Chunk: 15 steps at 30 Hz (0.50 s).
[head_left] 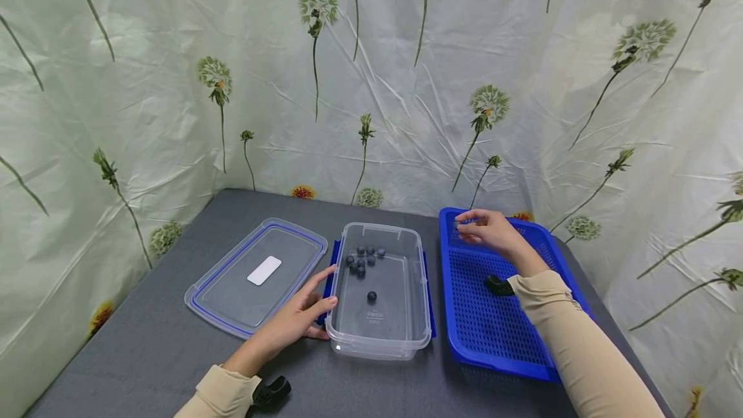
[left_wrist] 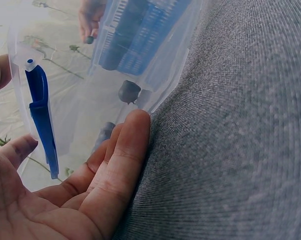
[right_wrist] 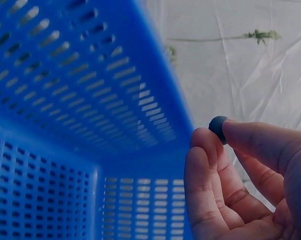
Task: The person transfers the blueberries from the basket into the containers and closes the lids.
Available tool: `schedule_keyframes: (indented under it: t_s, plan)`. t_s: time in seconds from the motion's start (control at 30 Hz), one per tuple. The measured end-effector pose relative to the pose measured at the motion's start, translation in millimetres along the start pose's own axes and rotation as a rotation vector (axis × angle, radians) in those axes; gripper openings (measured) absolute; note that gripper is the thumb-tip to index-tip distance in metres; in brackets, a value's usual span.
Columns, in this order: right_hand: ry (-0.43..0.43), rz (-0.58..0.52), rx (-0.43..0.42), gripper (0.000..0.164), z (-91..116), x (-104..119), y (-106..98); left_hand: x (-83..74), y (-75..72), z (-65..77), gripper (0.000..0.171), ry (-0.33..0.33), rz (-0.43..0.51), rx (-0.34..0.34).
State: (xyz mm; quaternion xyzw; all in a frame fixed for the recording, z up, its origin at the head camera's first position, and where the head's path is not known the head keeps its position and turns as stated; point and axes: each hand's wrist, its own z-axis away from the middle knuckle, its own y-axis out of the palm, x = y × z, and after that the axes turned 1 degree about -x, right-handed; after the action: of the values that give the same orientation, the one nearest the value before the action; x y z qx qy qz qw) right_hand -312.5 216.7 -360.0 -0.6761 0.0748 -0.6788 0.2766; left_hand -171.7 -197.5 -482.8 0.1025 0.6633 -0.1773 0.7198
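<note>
A clear plastic food container stands on the table with several blueberries inside. My left hand rests against its left side, fingers spread around a blue side latch. In the left wrist view the lower fingers lie along the base of the wall. Over the far part of a blue perforated basket, my right hand is raised. Its thumb and fingertips pinch one blueberry, seen beside the basket's wall in the right wrist view.
A clear lid with a blue seal and a white label lies left of the container. Grey cloth covers the table. Behind it hangs a pale curtain printed with dandelions.
</note>
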Motion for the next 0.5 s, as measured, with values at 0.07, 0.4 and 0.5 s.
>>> schedule_keyframes:
  t_s: [0.07, 0.4, 0.5]
  plan:
    - [-0.003, 0.013, 0.001, 0.043, 0, 4, 3, -0.3, 0.0, 0.5, 0.073, 0.003, 0.001, 0.001]
    - [-0.031, 0.029, 0.051, 0.042, -6, 21, 27, -1.9, -0.1, 0.7, 0.074, 0.011, 0.006, 0.006]
    - [-0.05, 0.036, 0.067, 0.04, -9, 27, 35, -1.8, 0.0, 0.5, 0.073, 0.011, 0.009, 0.003]
